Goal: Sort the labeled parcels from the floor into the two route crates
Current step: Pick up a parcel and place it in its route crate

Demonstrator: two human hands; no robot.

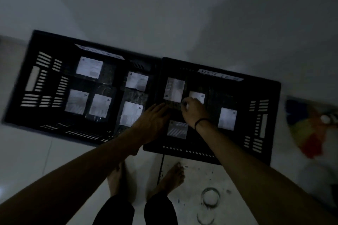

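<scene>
Dimness and motion blur soften the head view, so read the fine detail with care. Two black slotted crates stand side by side, touching, against a pale wall (164, 5) on a pale floor (27, 151). The left crate (43, 82) carries a paper strip (99, 51) on its far rim and holds five dark parcels (89, 67), each with a white label marked A. The right crate (256, 120) has its own paper strip (220, 75) on the far rim; the print on both strips is too blurred to read.

Both your arms reach into the left end of the right crate. Your left hand (153, 120) lies flat, fingers straight and together, its tips touching a dark parcel (173, 105) whose white label sits at its far end. Your right hand (193, 111), with a dark wristband (201, 121) on it, meets the same parcel from the other side with its fingers curled; you cannot tell through the blur whether they truly grip it. Three more labelled parcels (227, 118) lie in this crate: one just under your right hand, one near your wrist, one towards the right wall.

Your bare feet (173, 175) stand on the floor just before the crates. A brightly coloured object (309, 129) lies at the right edge, too blurred to name.
</scene>
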